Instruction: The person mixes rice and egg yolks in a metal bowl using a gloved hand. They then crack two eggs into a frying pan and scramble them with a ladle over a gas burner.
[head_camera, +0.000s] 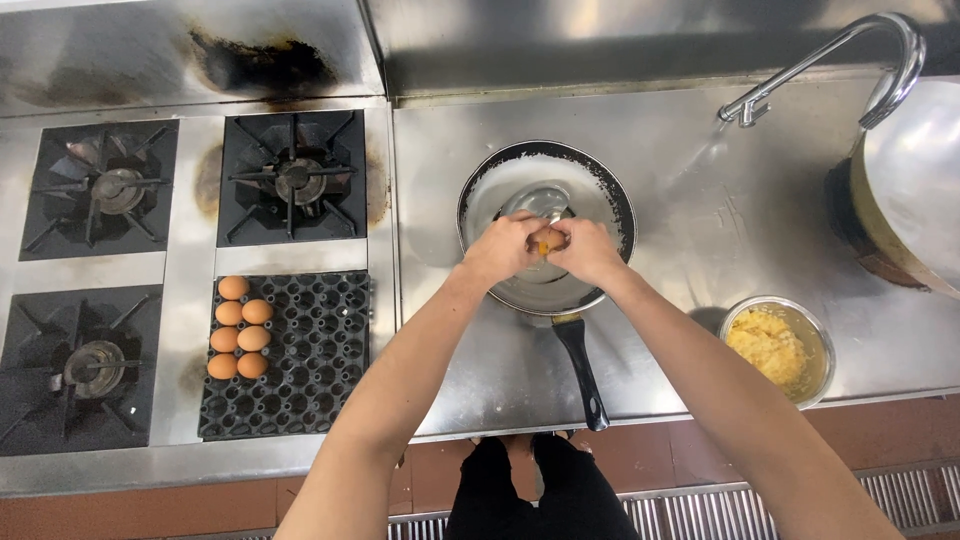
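Observation:
My left hand (505, 247) and my right hand (588, 250) meet over a frying pan (480, 195) on the steel counter, both gripping one brown egg (547, 241) between the fingertips. The shell looks cracked, with orange showing between my thumbs. Inside the pan lies a metal spoon or ladle (535, 200). The pan's black handle (583, 370) points toward me, under my right forearm.
A black egg tray (310, 350) holding several brown eggs (240, 338) covers one burner at left. Other gas burners (292, 178) surround it. A steel bowl of yellow mixture (778, 348) sits right. A tap (830, 60) and a large pot (905, 190) stand far right.

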